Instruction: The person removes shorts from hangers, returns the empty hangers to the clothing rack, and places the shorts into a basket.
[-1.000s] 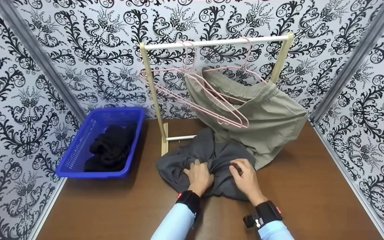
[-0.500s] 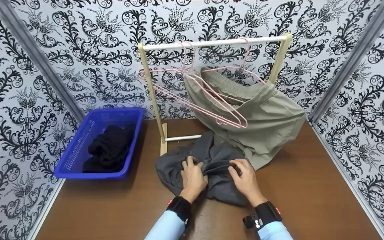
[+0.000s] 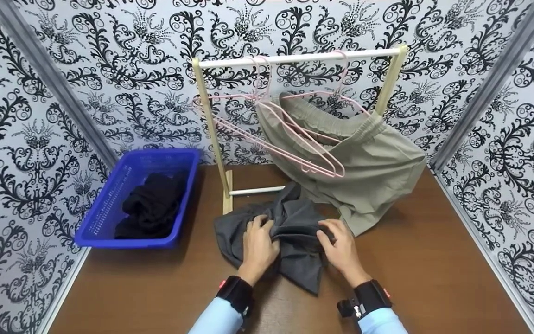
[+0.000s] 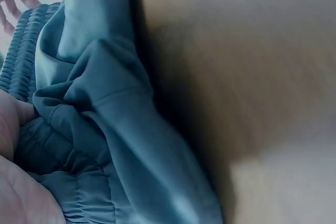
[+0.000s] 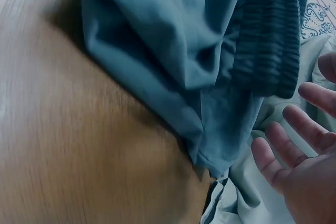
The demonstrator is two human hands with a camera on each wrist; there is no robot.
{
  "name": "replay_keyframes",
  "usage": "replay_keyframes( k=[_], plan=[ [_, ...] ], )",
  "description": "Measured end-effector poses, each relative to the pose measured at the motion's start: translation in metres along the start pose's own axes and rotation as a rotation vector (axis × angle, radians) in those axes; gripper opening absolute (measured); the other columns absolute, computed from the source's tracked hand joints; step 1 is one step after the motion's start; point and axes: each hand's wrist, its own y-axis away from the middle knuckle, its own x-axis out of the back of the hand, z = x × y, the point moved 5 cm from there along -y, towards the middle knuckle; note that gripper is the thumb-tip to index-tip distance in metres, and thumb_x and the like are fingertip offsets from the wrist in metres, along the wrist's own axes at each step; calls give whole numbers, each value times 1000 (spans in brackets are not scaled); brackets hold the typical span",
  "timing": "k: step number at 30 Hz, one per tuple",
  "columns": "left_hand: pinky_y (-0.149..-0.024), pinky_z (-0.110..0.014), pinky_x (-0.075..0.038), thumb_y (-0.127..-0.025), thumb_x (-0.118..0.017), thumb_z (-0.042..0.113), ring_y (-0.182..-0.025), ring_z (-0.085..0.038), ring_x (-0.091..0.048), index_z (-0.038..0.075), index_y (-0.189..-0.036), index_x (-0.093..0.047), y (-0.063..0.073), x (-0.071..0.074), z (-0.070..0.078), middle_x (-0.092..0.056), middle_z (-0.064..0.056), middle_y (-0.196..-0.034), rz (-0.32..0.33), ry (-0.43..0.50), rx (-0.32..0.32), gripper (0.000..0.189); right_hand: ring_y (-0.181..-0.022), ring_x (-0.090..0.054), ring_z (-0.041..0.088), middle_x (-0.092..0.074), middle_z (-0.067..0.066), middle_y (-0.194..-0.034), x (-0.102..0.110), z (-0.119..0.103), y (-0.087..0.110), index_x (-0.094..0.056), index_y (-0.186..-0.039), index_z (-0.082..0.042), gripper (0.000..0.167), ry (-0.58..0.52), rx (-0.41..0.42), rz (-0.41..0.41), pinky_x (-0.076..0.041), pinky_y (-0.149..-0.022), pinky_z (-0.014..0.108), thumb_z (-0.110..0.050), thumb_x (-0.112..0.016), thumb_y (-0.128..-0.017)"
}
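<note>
Dark-grey elastic-waisted cloth garment [image 3: 295,229] lies gripped by the left hand [image 3: 259,248], the right hand [image 3: 342,250] spread at its right.

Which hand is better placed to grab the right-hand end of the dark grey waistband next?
Probably the right hand: it is open and empty beside that waistband end; the left hand seems to grip the garment.

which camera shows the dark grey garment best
The head view: the dark grey garment appears almost whole, partly behind the left hand. The left wrist view shows cropped folds; the right wrist view, its gathered waistband close up, also cropped.
</note>
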Motion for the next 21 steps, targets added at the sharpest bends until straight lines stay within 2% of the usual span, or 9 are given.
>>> replay_keyframes(
  k=[12,21],
  plan=[
    [-76,-53,-55,-66,-78,1,-96,-35,-67,6,-112,-77,-10,36,-3,-72,-11,-111,98,61,-47,46,-102,-64,31,-64,18,-123,-1,-12,-4,-70,-122,2,28,-34,55,7,-54,-78,35,-6,-69,-95],
    [-85,-53,-55,-66,-76,-4,-101,-34,-68,4,-115,-76,-17,58,-6,-72,-11,-113,141,120,-37,50,-99,-65,29,-65,19,-123,-2,-17,-6,-69,-123,3,30,-33,120,26,-55,-75,34,-3,-69,-94]
  ],
)
